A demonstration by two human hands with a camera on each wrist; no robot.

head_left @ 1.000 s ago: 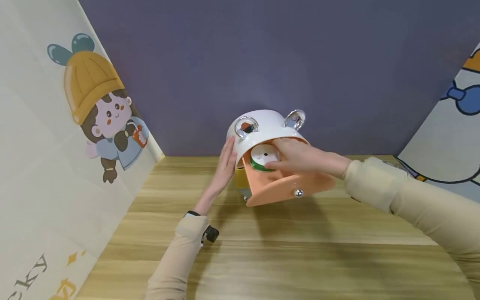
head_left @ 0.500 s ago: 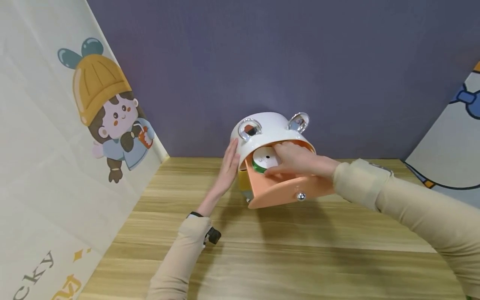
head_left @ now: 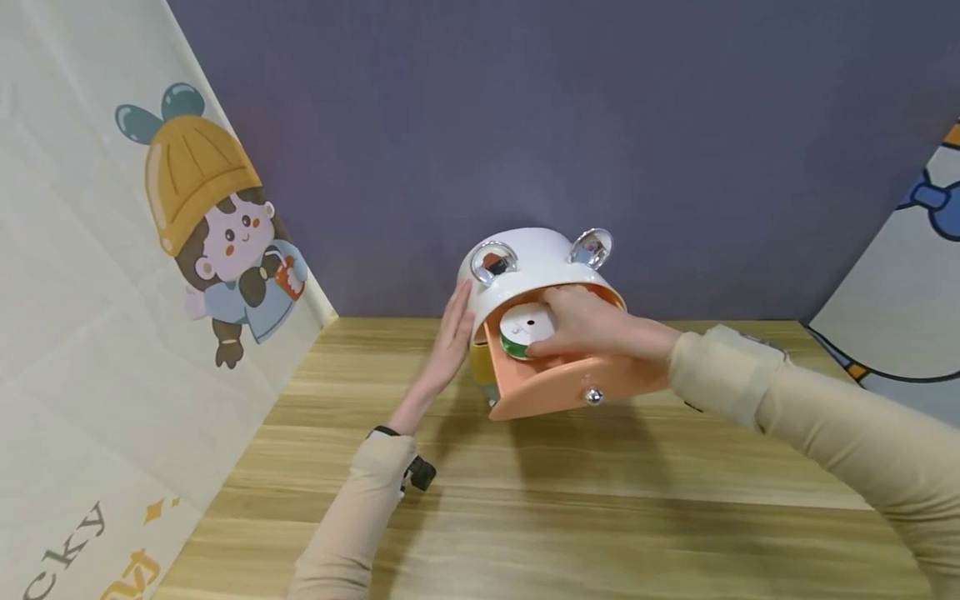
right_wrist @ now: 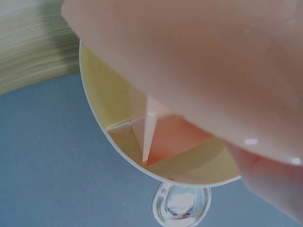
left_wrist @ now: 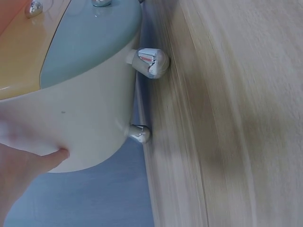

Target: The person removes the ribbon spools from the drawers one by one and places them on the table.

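Note:
A spool of green ribbon with a white face sits within the pulled-out peach drawer. My right hand reaches into that drawer and pinches the spool at its right side; some fingertips are hidden. The drawer belongs to a white rounded cabinet with two silver ears. My left hand rests with straight fingers on the cabinet's left side. In the left wrist view, the left thumb touches the cream wall. The drawer front covers much of the right wrist view, with the right hand behind it.
The cabinet stands on a wood-grain table, close to a dark blue-purple wall. Lower yellow and grey-blue drawer fronts show in the left wrist view. A white side panel with a cartoon figure stands at left.
The spool has shifted slightly toward the drawer front, in my right hand's pinch. My left hand stays on the cabinet's side. The head view has shifted a little.

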